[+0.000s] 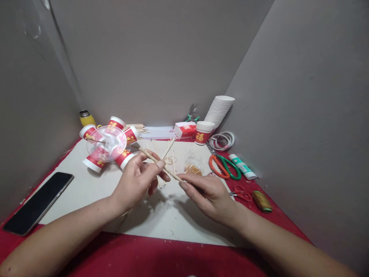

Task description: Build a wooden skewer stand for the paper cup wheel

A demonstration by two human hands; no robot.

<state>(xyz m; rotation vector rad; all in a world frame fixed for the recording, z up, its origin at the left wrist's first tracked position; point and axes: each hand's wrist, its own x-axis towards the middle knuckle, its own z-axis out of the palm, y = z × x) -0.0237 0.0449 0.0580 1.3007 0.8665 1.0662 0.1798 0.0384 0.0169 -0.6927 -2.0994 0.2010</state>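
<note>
Two thin wooden sticks cross where my left hand point(141, 173) pinches them between thumb and fingers. One wooden stick point(172, 175) slants down to the right, and my right hand point(204, 194) grips its lower end between thumb and forefinger. The other wooden stick point(169, 147) points up and away to the right. Under and behind my hands, several loose sticks point(173, 161) and a rubber band point(172, 159) lie on the white board point(150, 227). A clear bag of rubber bands point(193, 168) is just beyond my right hand.
Red paper cups joined to a clear plastic disc point(119, 143) stand at back left, near a phone point(39, 202). At the right are big scissors point(225, 167), small scissors point(243, 193), a tube point(242, 166), a thread spool point(261, 201), a cable coil point(221, 141) and stacked cups point(219, 109).
</note>
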